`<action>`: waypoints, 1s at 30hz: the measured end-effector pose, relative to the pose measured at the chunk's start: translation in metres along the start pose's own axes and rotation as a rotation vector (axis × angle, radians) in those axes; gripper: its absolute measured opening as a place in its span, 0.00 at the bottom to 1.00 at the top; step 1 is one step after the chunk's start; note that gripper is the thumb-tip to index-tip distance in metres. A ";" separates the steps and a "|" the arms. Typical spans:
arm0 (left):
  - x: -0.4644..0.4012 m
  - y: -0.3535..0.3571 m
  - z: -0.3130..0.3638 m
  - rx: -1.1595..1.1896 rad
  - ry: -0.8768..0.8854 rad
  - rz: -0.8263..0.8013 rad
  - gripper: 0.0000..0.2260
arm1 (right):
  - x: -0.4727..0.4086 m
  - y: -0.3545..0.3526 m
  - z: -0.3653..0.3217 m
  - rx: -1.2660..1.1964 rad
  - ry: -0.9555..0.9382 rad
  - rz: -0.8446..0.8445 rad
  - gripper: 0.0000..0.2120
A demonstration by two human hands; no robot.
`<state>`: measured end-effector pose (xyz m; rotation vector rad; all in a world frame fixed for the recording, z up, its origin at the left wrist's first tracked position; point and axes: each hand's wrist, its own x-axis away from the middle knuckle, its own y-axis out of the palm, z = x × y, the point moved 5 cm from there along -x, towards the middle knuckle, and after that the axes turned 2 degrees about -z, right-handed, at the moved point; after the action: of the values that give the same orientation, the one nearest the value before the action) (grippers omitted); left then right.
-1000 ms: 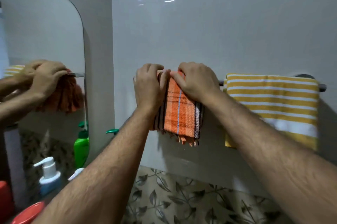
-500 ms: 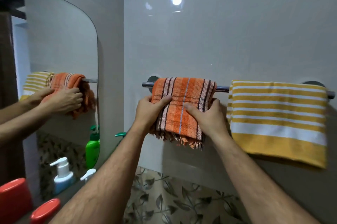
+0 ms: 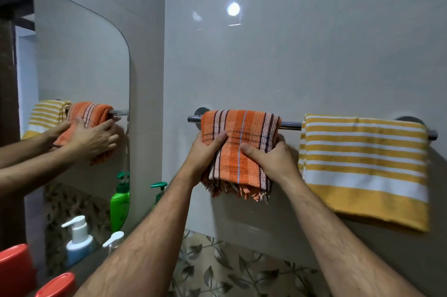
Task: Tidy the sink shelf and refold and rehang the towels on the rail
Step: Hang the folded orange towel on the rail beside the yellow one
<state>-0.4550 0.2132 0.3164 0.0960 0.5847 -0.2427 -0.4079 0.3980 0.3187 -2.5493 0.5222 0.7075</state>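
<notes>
Orange checked towel (image 3: 238, 149) folded and draped over the rail (image 3: 290, 124), toward its left end, fringe hanging at the bottom. Left hand (image 3: 205, 154) holding its left edge, thumb laid across the front; right hand (image 3: 271, 161) holding its right edge the same way. Each grip closed on cloth, thumb in front, fingers hidden behind. Seemingly squaring the fold and settling it on the rail.

Yellow striped towel (image 3: 362, 166) already hung on the right part of the same rail, flat and fairly even, just beside the orange one but not overlapping. Judged done, or close to it.

So, towel half of the job nearly finished: both pieces folded and on the rail, only a final straightening of the orange one left.

Shelf half harder to judge. Green pump bottle (image 3: 158, 191) standing near the wall corner, white pump top (image 3: 113, 241) partly hidden behind the left forearm, red container (image 3: 56, 284) at the bottom left edge; more of the same repeated in the mirror (image 3: 79, 74). Too little of the shelf in view to call it tidy or untidy.
</notes>
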 end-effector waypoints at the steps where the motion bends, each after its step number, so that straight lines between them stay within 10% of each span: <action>1: 0.001 0.000 0.000 -0.017 0.002 -0.007 0.27 | 0.000 0.000 -0.002 -0.014 0.000 -0.041 0.48; 6: 0.005 -0.005 -0.003 -0.101 -0.002 0.022 0.20 | 0.003 -0.001 -0.002 -0.068 -0.031 -0.082 0.15; 15: 0.016 -0.017 -0.009 -0.242 -0.066 0.111 0.39 | 0.012 0.003 0.007 -0.082 0.021 -0.194 0.15; 18: 0.024 -0.017 -0.011 -0.306 -0.060 0.119 0.39 | 0.021 0.002 0.006 -0.054 0.009 -0.205 0.29; 24: 0.051 -0.007 -0.012 -0.406 0.002 0.225 0.35 | 0.049 0.008 0.003 0.218 -0.041 0.037 0.38; 30: 0.093 0.010 -0.001 -0.874 0.170 0.349 0.33 | 0.084 0.013 -0.007 0.462 -0.474 0.321 0.34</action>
<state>-0.3778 0.2049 0.2634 -0.6282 0.7877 0.3741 -0.3443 0.3638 0.2732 -1.8103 0.8220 1.1147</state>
